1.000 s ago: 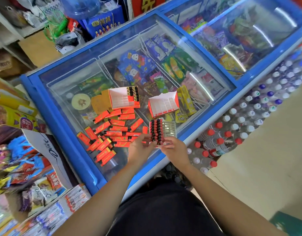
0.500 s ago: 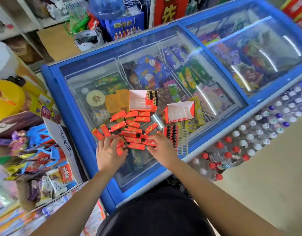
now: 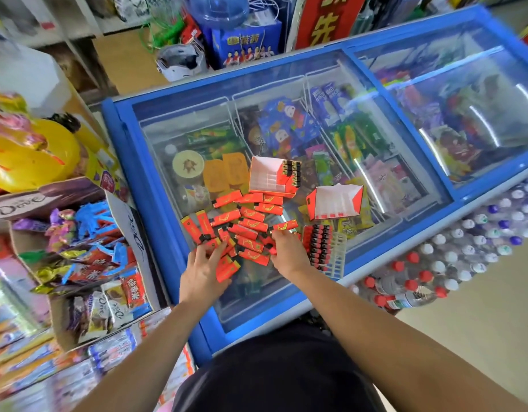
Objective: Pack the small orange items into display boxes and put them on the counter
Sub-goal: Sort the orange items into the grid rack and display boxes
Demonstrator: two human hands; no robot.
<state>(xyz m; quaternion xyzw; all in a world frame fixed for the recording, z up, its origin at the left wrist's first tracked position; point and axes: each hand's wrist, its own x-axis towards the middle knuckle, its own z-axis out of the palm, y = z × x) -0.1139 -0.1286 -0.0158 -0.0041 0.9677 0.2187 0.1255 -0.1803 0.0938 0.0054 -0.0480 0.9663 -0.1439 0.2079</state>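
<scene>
Orange items (image 3: 250, 224) touching fingers (image 3: 210, 251) (left hand (image 3: 201, 276), right hand (image 3: 289, 254))

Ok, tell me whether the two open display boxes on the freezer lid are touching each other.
Apart. The head view shows a strip of freezer glass between the partly filled display box and the empty display box.
</scene>
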